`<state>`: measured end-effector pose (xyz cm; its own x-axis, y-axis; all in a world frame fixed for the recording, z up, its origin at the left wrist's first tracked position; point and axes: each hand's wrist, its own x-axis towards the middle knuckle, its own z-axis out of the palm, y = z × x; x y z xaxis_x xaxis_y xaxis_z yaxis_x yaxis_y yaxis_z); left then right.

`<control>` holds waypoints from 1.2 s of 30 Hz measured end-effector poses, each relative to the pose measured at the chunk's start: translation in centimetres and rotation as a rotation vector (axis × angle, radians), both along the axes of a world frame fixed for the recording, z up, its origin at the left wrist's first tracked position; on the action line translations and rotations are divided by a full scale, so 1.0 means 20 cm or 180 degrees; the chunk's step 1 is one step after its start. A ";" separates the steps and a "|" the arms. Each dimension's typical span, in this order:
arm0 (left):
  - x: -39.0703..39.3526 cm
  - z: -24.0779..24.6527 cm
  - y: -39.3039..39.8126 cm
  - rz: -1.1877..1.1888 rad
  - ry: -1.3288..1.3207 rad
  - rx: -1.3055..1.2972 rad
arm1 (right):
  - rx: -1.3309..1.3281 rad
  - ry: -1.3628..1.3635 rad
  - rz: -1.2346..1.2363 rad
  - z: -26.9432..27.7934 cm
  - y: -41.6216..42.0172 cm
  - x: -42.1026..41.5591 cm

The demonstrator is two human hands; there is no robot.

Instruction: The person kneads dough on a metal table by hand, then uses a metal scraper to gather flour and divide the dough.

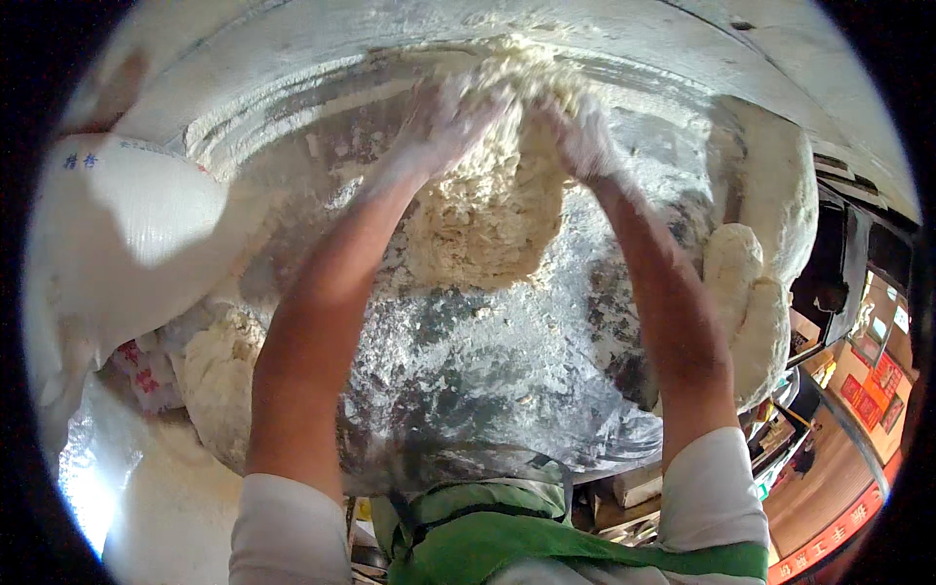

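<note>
A rough, flaky mass of dough lies in the middle of a flour-covered metal work surface. My left hand and my right hand both reach to its far end, one on each side, and grip the crumbly part there. Motion blurs both hands, and loose floury dough hides the fingertips. My bare forearms stretch over the surface on either side of the dough.
A white sack bearing writing stands at the left, with another lump of dough nearer me. Thick dough rolls sit along the right edge. Flour is banked along the far edge by the wall. My green apron is close to the near edge.
</note>
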<state>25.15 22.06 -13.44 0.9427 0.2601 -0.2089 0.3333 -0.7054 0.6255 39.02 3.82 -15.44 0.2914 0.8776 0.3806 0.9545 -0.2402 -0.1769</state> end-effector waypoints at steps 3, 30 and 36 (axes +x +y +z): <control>-0.24 0.13 -0.13 0.0433 -0.0192 -0.1210 | 0.0294 -0.0124 0.0435 -0.03 -0.17 -0.19; -1.22 0.22 0.16 0.1125 0.0271 0.1919 | 0.0440 0.1493 -0.1714 0.14 -0.67 -0.36; -0.98 0.61 0.58 -0.0339 0.2579 0.3363 | -0.0010 0.0728 -0.1558 0.10 -0.71 -0.32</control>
